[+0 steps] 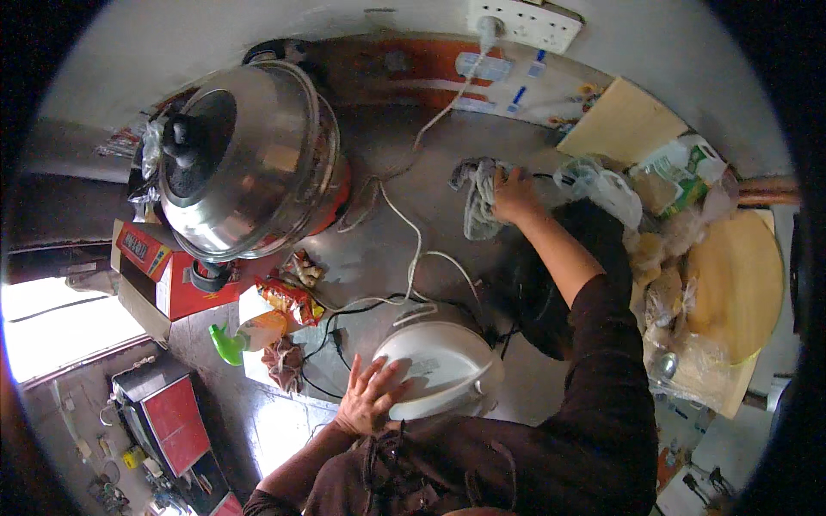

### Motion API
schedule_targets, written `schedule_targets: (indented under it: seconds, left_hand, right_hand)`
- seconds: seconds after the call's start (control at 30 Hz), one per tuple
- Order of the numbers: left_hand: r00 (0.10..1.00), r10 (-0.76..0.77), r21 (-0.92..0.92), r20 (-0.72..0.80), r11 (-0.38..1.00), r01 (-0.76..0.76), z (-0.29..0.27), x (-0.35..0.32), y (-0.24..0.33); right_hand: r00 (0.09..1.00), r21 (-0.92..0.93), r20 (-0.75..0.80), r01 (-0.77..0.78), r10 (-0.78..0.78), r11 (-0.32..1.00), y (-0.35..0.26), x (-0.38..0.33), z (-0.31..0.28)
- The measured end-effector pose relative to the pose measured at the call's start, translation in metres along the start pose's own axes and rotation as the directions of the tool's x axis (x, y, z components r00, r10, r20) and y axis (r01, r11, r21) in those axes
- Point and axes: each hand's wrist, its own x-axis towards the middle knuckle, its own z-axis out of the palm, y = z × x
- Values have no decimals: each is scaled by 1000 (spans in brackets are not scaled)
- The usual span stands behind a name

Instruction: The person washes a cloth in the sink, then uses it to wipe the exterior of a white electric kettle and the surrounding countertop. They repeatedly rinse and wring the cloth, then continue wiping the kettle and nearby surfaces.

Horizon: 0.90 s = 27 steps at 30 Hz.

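My right hand (516, 198) reaches far across the counter, its fingers closed on a crumpled grey cloth (480, 211) that lies on the metal surface. Close to my body stands a white, rounded appliance (443, 357) that looks like a rice cooker with a smooth lid. My left hand (372, 397) rests on the near left side of it with the fingers spread. A pale cable (416, 249) runs from the wall down to the area behind the white appliance.
A large steel pot (258, 163) with a domed lid stands at the left, by an open red carton (185, 284). A green-topped spray bottle (245, 337) and ginger (305, 268) lie nearby. At right are a black round thing (551, 297), plastic bags (602, 191) and a round wooden board (736, 284).
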Motion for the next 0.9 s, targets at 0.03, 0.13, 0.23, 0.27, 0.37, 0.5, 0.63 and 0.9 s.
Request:
schedule_targets:
  seconds: [0.03,0.13,0.23,0.27,0.37,0.5,0.63,0.9]
  left_hand:
    - [1000,6,4,-7,1000,-6,1,-1,-2]
    - [1000,-1,-11,-24,1000,1,2,1,-4]
    - [998,-48,-31,-36,998,47,-5,0,6]
    - [999,-25,7,-25,1000,25,-3,-2,4]
    - [1000,12,28,-12,1000,-11,-2,4,-1]
    - [999,-4,33,-41,999,5,0,3,-1]
    - [1000,-30,65,6,997,29,-2,-2,-2]
    - [999,-5,48,-36,999,7,1,-3,2]
  right_hand:
    - [999,-45,37,-6,7,999,-5,7,8]
    - [987,-162,153,78,-53,984,-4,69,12]
    - [923,179,-385,74,1,981,-61,115,8]
    - [900,179,-436,72,14,981,-75,129,-3]
    - [768,26,-634,139,-92,990,-98,176,9]
    - [611,140,-784,347,-110,927,-137,161,-13]
    - [817,235,-551,348,-171,907,-181,144,-29]
    - [875,669,-482,330,51,666,-243,184,-10]
